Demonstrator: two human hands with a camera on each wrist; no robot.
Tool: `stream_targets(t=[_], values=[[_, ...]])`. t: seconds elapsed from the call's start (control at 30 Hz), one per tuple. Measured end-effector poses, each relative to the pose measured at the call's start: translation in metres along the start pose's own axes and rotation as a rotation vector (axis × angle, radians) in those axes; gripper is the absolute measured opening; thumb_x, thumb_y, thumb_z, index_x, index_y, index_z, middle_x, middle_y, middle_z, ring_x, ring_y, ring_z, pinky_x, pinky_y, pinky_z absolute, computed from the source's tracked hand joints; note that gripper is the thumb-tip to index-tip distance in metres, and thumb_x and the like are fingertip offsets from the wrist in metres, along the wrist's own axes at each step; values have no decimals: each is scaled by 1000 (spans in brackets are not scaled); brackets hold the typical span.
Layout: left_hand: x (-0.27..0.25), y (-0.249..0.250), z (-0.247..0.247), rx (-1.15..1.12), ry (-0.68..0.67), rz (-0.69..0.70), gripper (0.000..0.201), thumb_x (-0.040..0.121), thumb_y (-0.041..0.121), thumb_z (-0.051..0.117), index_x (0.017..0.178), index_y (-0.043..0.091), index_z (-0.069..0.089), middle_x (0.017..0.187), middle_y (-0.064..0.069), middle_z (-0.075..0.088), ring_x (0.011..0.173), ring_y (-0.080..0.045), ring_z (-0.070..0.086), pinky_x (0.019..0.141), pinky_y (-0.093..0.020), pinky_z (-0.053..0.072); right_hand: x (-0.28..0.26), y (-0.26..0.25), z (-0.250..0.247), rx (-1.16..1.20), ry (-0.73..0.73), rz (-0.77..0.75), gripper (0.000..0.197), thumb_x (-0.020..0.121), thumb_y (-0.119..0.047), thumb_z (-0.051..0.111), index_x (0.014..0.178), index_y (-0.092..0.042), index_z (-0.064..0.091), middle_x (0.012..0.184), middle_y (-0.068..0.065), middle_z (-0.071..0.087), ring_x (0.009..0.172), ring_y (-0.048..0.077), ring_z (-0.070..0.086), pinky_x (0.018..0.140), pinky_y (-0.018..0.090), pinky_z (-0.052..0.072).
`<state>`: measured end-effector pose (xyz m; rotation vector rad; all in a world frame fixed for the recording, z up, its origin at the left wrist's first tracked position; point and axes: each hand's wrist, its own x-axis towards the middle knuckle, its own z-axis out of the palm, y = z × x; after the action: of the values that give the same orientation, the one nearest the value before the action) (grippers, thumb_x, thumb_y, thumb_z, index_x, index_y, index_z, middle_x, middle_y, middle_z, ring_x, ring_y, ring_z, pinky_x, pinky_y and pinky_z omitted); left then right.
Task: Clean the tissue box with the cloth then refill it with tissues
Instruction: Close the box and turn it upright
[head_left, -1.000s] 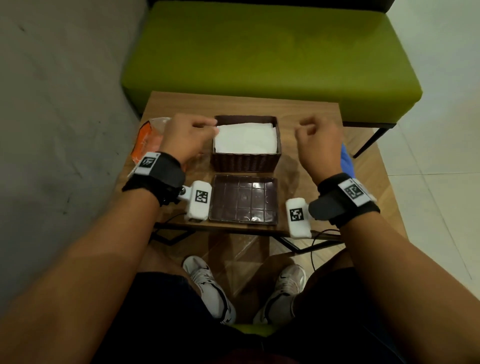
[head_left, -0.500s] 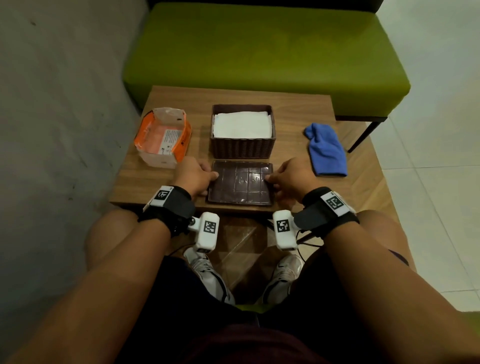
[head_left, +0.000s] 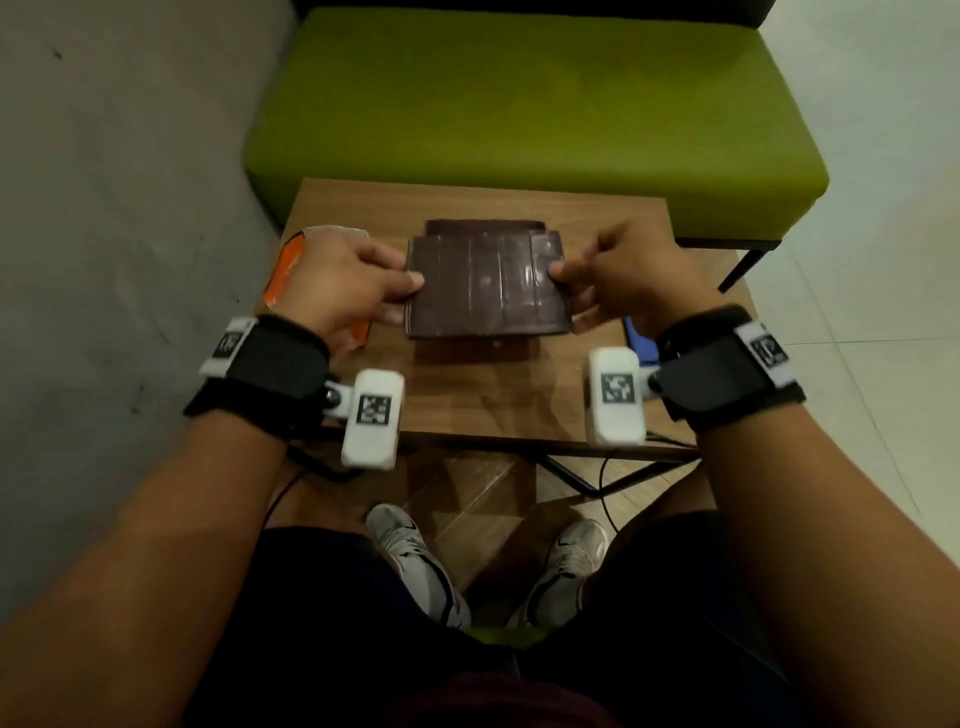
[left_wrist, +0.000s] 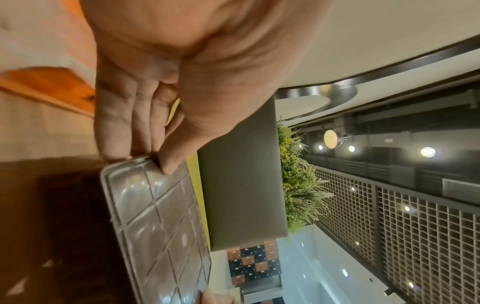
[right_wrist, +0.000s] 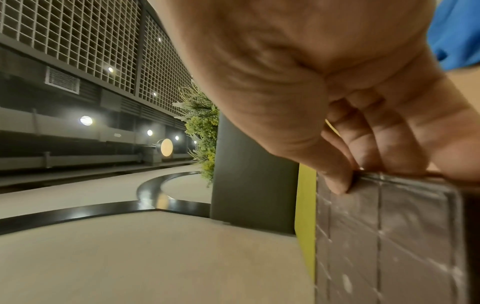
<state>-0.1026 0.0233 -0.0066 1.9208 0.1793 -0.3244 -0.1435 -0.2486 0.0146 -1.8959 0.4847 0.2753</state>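
A brown ribbed lid (head_left: 488, 283) is held in the air above the dark wicker tissue box (head_left: 483, 226), of which only the far rim shows. My left hand (head_left: 358, 286) pinches the lid's left edge, thumb on top (left_wrist: 171, 162). My right hand (head_left: 618, 275) pinches the right edge, thumb on top (right_wrist: 335, 181). The lid (left_wrist: 161, 226) (right_wrist: 389, 236) hides the white tissues. The blue cloth (head_left: 641, 340) lies on the table under my right wrist.
An orange tissue pack (head_left: 291, 260) lies on the wooden table (head_left: 493, 395) behind my left hand. A green bench (head_left: 519, 104) stands beyond the table, a grey wall on the left. My knees and shoes are below the table's near edge.
Both hands took the lid from the table's near side, lifted it and carried it away from me over the tissue box. The tissues are now covered from view.
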Motion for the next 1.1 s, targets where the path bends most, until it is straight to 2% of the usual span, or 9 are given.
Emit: stream_targets(t=[0.1, 0.27, 0.37, 0.5, 0.6, 0.67, 0.8, 0.97, 1.1], values=[[38, 13, 8, 49, 20, 14, 19, 92, 2, 83, 90, 13, 66, 91, -6, 70, 76, -16, 71, 48, -20, 55, 32, -10, 5, 5, 14, 20, 32, 97, -5, 73, 79, -13, 48, 68, 13, 63, 54, 25, 61, 43, 34, 57], [83, 6, 17, 95, -20, -49, 21, 93, 0, 81, 91, 12, 64, 103, -11, 72, 86, -22, 74, 52, -24, 59, 64, -12, 15, 11, 29, 62, 25, 99, -6, 71, 86, -12, 50, 81, 16, 67, 62, 28, 68, 47, 36, 57], [94, 6, 19, 92, -21, -60, 22, 94, -2, 79, 89, 11, 62, 102, -12, 71, 87, -24, 74, 49, -23, 59, 74, -13, 18, 32, 49, 46, 25, 100, -6, 69, 86, -12, 49, 77, 13, 66, 50, 20, 68, 38, 27, 51], [98, 11, 21, 123, -28, -63, 20, 94, -3, 78, 92, 10, 63, 95, -9, 70, 82, -20, 72, 49, -22, 60, 78, -15, 18, -23, 74, 53, 22, 101, -6, 68, 88, -10, 51, 80, 14, 66, 58, 22, 65, 36, 24, 49], [99, 12, 21, 137, -50, -64, 18, 94, -3, 79, 104, 4, 66, 96, -8, 70, 80, -19, 73, 56, -25, 64, 79, -15, 18, -52, 84, 71, 19, 101, -9, 70, 90, -8, 53, 83, 14, 66, 58, 21, 64, 36, 24, 48], [98, 11, 21, 144, -62, -66, 18, 93, -3, 79, 102, 4, 66, 95, -9, 70, 79, -19, 73, 57, -26, 65, 79, -14, 17, -46, 85, 88, 22, 101, -9, 70, 87, -9, 52, 78, 13, 64, 54, 20, 61, 36, 25, 49], [93, 15, 19, 141, -79, -96, 22, 93, -5, 79, 89, 8, 62, 95, -10, 68, 80, -21, 73, 52, -25, 64, 81, -17, 17, -67, 47, 145, 32, 102, -7, 67, 77, -10, 49, 71, 10, 54, 53, 17, 49, 50, 32, 52], [90, 15, 18, 137, -94, -137, 18, 93, -4, 79, 92, 5, 64, 97, -12, 70, 82, -20, 73, 54, -26, 65, 86, -17, 14, -89, -15, 261, 29, 107, -13, 61, 81, -10, 48, 71, 3, 48, 57, 12, 41, 57, 25, 45], [90, 19, 20, 155, -97, -164, 18, 95, -2, 78, 93, 8, 63, 92, -12, 71, 73, -19, 73, 47, -28, 63, 96, -12, 12, -76, -38, 280, 23, 104, -15, 66, 83, -10, 57, 76, 5, 58, 62, 13, 52, 63, 25, 49]])
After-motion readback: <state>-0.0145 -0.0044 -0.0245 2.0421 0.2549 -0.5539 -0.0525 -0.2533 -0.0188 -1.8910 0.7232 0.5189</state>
